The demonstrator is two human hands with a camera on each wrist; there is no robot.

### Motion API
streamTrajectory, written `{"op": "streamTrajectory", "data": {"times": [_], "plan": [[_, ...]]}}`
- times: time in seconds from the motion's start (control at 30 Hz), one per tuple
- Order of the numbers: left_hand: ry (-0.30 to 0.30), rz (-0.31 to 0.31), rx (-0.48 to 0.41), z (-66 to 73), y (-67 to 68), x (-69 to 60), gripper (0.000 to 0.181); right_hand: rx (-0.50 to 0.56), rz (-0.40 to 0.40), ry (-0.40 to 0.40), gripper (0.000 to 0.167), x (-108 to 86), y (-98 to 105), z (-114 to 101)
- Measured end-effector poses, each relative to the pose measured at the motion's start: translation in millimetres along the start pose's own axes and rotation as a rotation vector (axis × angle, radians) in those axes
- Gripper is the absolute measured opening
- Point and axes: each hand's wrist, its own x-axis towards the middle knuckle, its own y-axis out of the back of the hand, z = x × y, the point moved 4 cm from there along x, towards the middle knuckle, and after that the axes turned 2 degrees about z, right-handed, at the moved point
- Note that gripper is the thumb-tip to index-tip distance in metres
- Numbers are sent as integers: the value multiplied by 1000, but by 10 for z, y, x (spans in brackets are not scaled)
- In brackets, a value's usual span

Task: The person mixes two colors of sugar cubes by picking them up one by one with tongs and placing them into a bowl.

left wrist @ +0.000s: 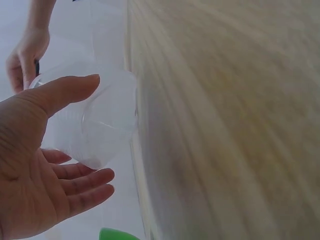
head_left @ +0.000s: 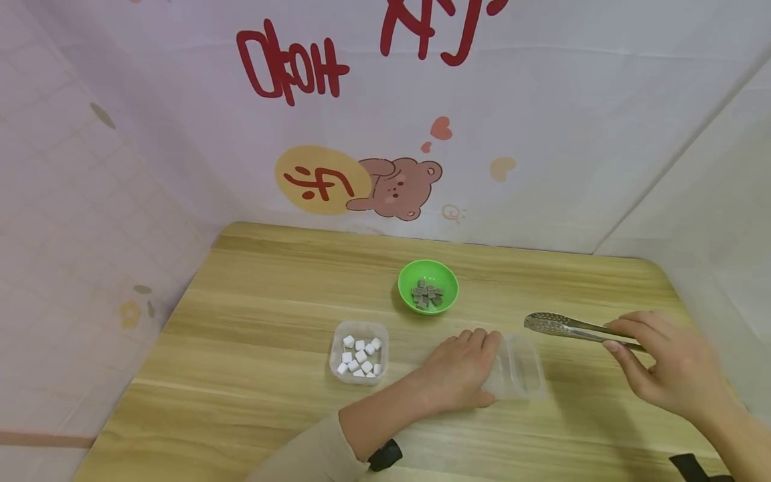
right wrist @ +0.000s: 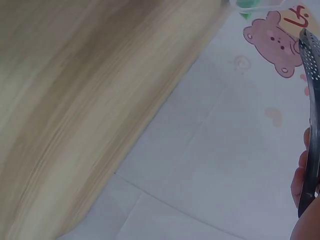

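Observation:
My left hand [head_left: 460,368] is at a clear plastic container [head_left: 525,367], its thumb on the near side and its fingers on the far side. In the left wrist view, the thumb and fingers [left wrist: 82,187] lie around the see-through container [left wrist: 107,120]. To the right, my right hand [head_left: 674,361] holds metal tongs [head_left: 578,328] above the table. Their perforated tips point left, with nothing visible between them. The right wrist view shows part of the tongs [right wrist: 314,115] along its right edge.
Left of my left hand, a clear square tub [head_left: 332,355] holds several white cubes [head_left: 360,356]. Farther back stands a green bowl [head_left: 406,278] with several grey-brown pieces [head_left: 427,293]. All rest on a wood-grain table [head_left: 241,321], with a printed cloth [head_left: 542,120] behind it.

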Motion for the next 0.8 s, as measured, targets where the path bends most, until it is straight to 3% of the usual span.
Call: {"op": "streamTrajectory", "data": {"times": [0.17,0.43,0.8], "plan": [[11,-2,21,7,-19,3,73,27,29,-9,61,78,-83,29],[78,-45,23,30,-46,-3,72,27,39,-46,60,142,-323,83],[151,-115,-21,36,-96,-7,73,42,-76,-84,59,364,-732,6]]}}
